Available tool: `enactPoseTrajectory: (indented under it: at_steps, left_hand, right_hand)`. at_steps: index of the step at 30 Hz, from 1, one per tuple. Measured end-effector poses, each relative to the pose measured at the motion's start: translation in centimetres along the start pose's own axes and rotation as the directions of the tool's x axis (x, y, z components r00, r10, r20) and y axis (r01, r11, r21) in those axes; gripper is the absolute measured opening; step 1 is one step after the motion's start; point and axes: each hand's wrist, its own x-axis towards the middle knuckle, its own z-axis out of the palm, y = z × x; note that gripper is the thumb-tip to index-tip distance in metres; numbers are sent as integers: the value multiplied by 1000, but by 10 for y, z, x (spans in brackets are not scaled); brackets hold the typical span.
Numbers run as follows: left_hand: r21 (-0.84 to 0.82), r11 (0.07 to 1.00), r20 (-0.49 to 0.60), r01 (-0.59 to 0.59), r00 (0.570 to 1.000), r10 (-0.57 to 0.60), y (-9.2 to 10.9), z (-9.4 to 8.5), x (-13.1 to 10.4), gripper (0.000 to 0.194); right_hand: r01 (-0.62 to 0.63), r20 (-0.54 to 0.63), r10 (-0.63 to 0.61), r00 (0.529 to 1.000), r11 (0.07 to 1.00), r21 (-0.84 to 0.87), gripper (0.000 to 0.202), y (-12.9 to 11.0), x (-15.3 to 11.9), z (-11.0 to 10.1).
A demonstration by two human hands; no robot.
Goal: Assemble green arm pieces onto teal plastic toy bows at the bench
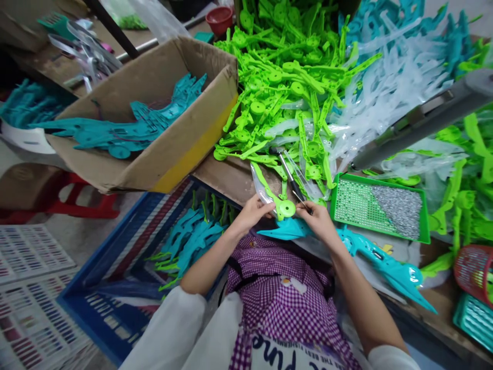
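My left hand [254, 213] is closed, pinching a lime-green plastic part [287, 208] with a round disc, along with a clear plastic strip [260, 186]. On the disc's other side, my right hand [316, 218] has its fingertips pressed together by a thin dark piece, too small to make out. Just below both hands lies a turquoise pointed plastic piece [287, 230]. Beyond them a slim tool [287, 169] with a dark and silver handle rests among the green parts. A larger turquoise body [381, 261] lies to the right of my right forearm.
A heap of lime-green parts [269, 103] and clear strips [396, 82] covers the bench. Small metal pieces fill part of a green tray [341, 226]. At left stand a cardboard box [192, 149] and a blue crate [82, 285] holding turquoise parts. A grey bar [427, 115] crosses at right.
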Motion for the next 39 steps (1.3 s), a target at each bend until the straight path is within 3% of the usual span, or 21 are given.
enactPoseTrajectory:
  at_steps: [5, 14, 20, 22, 25, 26, 28, 30, 34, 39]
  left_hand:
    - [-40, 999, 29, 2, 1000, -1, -1, 1, 5, 48]
    - [-20, 1000, 102, -2, 995, 4, 3, -1, 11, 44]
    - [12, 999, 198, -46, 979, 43, 9, -2, 24, 44]
    - [68, 996, 193, -54, 980, 40, 7, -6, 18, 48]
    - [283, 950, 45, -135, 991, 127, -4, -9, -13, 59]
    - [410, 894, -16, -181, 978, 206, -10, -8, -27, 62]
    - [638, 739, -25, -215, 954, 299, -21, -1, -53, 72]
    - [741, 642, -37, -195, 943, 330, -29, 11, -67, 75]
    - [765, 624, -67, -158, 944, 322, -31, 30, -65, 51]
    - [722, 674, -98, -158, 940, 326, -33, 31, -61, 40]
  right_hand:
    - [-67, 23, 64, 998, 985, 158, 27, -11, 0, -4]
    - [-151, 39, 147, 988, 979, 139, 43, -13, 3, -4]
    - [-204, 189, 173, 967, 966, 161, 46, -14, 7, -11]
    - [-216, 176, 182, 967, 957, 196, 48, -12, 6, -11]
    - [-215, 135, 185, 973, 942, 256, 49, -10, 4, -10]
    - [-219, 130, 190, 973, 938, 269, 48, -9, 4, -10]
    - [-237, 130, 208, 969, 930, 282, 48, -10, 3, -9]
    - [-257, 137, 226, 965, 923, 288, 48, -12, 3, -9]
    - [-281, 164, 240, 957, 909, 308, 50, -15, 5, -11]
    - [-323, 176, 276, 945, 872, 368, 52, -12, 6, -13]
